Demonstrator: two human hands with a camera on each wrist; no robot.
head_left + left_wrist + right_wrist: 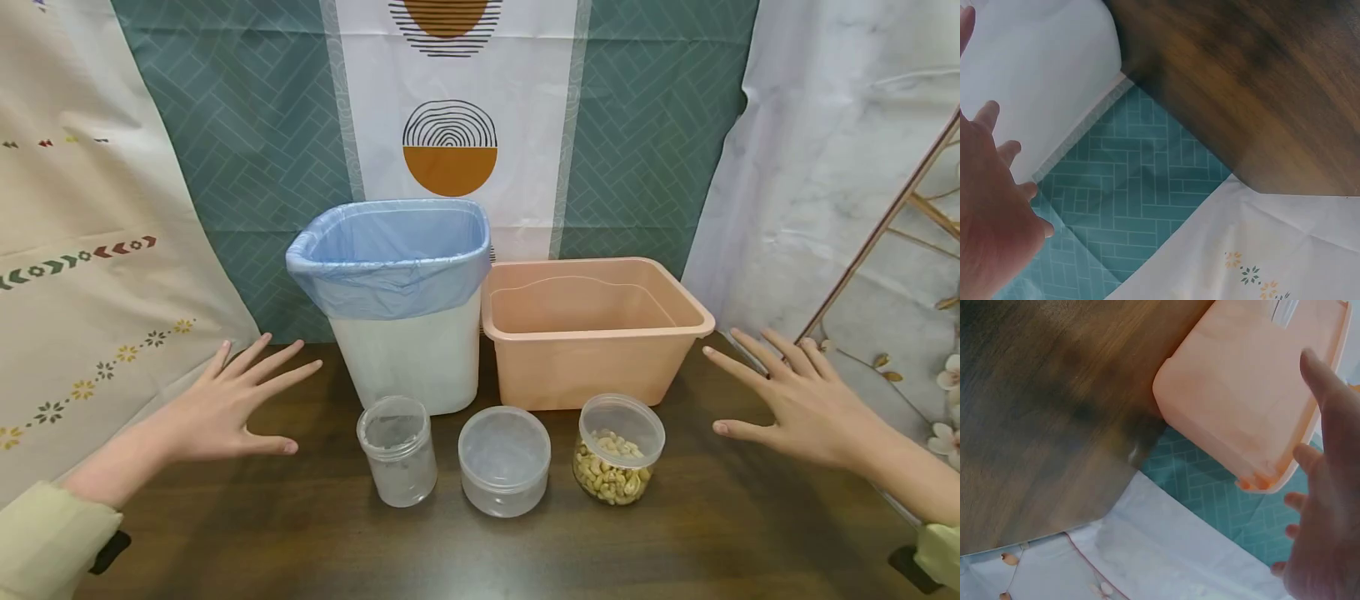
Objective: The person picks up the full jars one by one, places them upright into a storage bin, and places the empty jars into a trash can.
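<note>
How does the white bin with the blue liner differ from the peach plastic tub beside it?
The white plastic bin with a blue liner is taller and narrower; the peach plastic tub is lower and wider. The bin carries a bag over its rim; the tub is unlined. Both stand upright and open-topped on the dark wooden table.

A staged home-style tabletop set, shown by a dark wooden table [300,533], walls draped with patterned cloths [247,125], a lined waste bin [397,308], a plastic tub [592,333], clear food jars [504,460].
</note>
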